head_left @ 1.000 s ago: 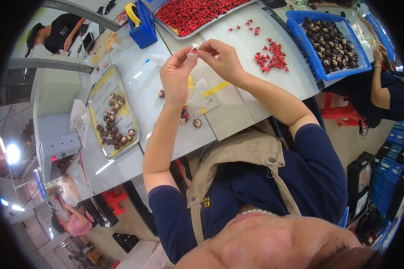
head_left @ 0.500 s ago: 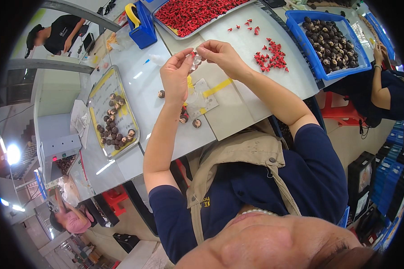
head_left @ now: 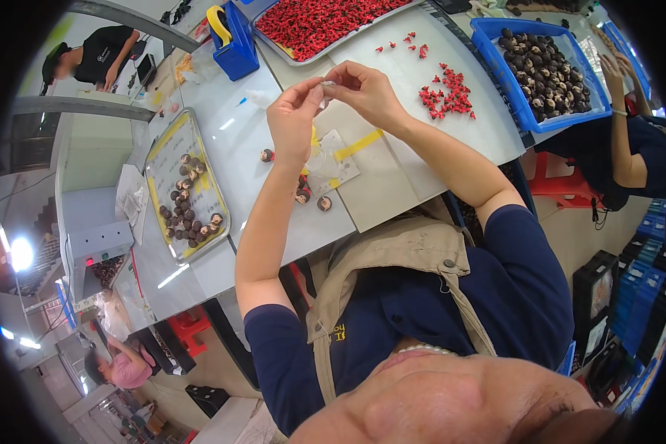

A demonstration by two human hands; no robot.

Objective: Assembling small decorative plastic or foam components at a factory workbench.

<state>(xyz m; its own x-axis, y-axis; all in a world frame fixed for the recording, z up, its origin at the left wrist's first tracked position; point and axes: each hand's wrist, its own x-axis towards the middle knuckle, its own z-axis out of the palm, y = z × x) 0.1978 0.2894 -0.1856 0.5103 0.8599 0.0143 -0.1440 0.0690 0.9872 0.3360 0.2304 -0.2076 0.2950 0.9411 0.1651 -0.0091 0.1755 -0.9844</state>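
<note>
White table (head_left: 392,185), both hands' fingers (head_left: 314,87) pinching a small clear piece (head_left: 325,86) mid-table.

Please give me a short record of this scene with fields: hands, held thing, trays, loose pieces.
hands: left hand and right hand raised together above the white table
held thing: small clear piece, pinched between both
trays: metal tray of brown heads; blue bin of dark heads; tray of red pieces
loose pieces: red pile; three small heads

Bare tabletop (head_left: 414,159) open below hands; red pieces (head_left: 445,95) right, small heads (head_left: 311,198) left.
</note>
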